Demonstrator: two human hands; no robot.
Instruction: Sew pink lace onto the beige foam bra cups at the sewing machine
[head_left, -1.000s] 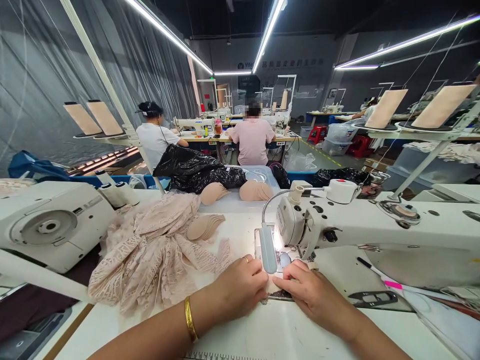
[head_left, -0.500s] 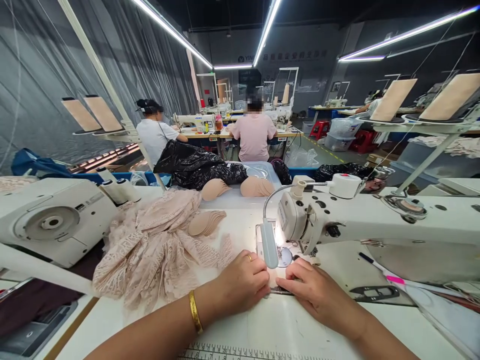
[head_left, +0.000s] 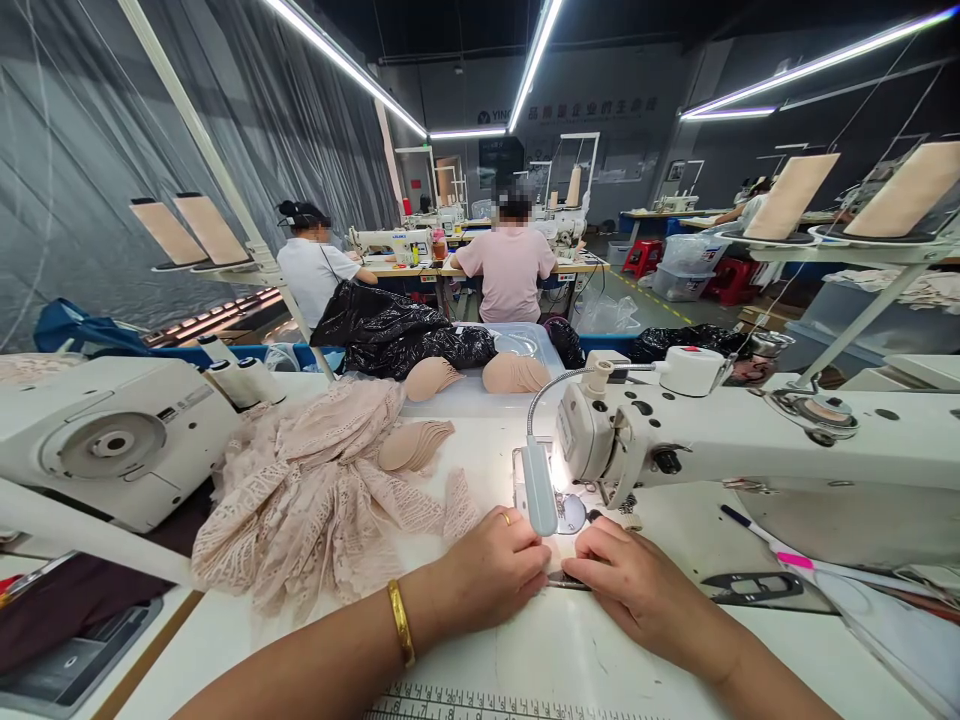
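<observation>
A small beige fabric piece [head_left: 561,548], mostly covered by fingers, lies at the needle area of the white sewing machine [head_left: 697,430]. My left hand [head_left: 491,565], with a ring and a gold bracelet, is closed on the left side of this piece. On its right side, the bent fingers and thumb of my right hand [head_left: 630,580] pinch it near the presser foot. A grey lamp head [head_left: 538,490] on a flexible neck partly hides the stitching spot. Beige lace fabric [head_left: 315,500] lies heaped to the left, with a stack of beige bra cups [head_left: 416,445] beside it.
More bra cups [head_left: 514,373] sit on a clear plastic bin lid behind the table. Black thread snips [head_left: 754,586] and a pen [head_left: 750,530] lie at right. A ruler scale [head_left: 450,703] runs along the front edge. Two people work at machines farther back.
Both hands have shifted very slightly to the right by the needle area, still at the fabric piece. The whole view has moved a little.
</observation>
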